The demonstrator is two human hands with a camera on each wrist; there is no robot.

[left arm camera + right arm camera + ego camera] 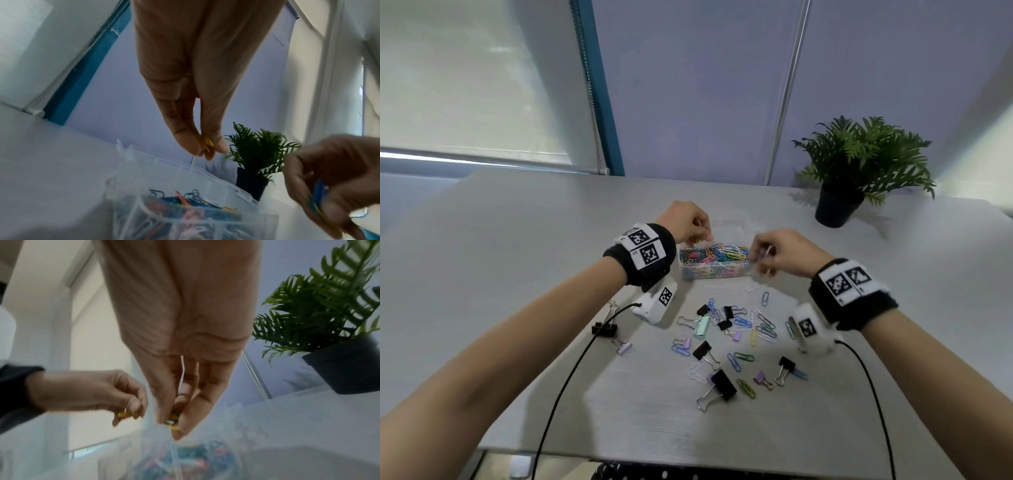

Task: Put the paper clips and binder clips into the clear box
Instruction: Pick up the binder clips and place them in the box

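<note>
The clear box (714, 270) sits mid-table, heaped with coloured paper clips (717, 253). My left hand (697, 236) hovers over the box's left end and pinches a yellow paper clip (208, 143) between thumb and fingertips. At the box's right end my right hand (762, 255) pinches a small bunch of paper clips (173, 421), blue and yellow among them. In front of the box the table holds loose paper clips (765, 325) and binder clips: black ones (724, 383), a mint one (702, 325) and small lilac ones (624, 347).
A potted fern (859, 164) in a black pot stands at the back right of the grey table (517, 257). Black cables (571, 377) run from both wrist cameras across the near table edge. A roller blind and a wall close off the far side.
</note>
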